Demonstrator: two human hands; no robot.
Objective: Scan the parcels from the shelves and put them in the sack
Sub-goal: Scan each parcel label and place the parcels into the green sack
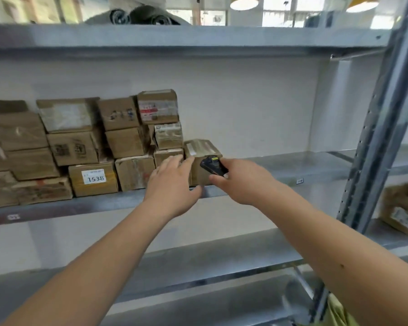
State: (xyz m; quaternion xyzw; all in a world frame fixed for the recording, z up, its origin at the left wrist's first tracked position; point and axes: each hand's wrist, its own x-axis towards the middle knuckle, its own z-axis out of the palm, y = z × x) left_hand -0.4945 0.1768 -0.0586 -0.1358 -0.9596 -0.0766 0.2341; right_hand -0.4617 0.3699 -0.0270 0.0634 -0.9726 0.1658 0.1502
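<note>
A parcel depot or stockroom. Grey metal shelves (257, 164) on perforated steel uprights (372, 147) stand against a plain white wall. Taped cardboard parcels (92, 147) are stacked on one shelf, several bearing shipping labels, one marked 1538 (94, 176). A hand holds a black scanner (213, 165).

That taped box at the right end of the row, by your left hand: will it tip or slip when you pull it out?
The end box looks rigid, so it probably slides without sagging. Glossy tape on top may feel slick; grip the cardboard sides. Nothing rests on it, so the stack beside it should stay put.
</note>
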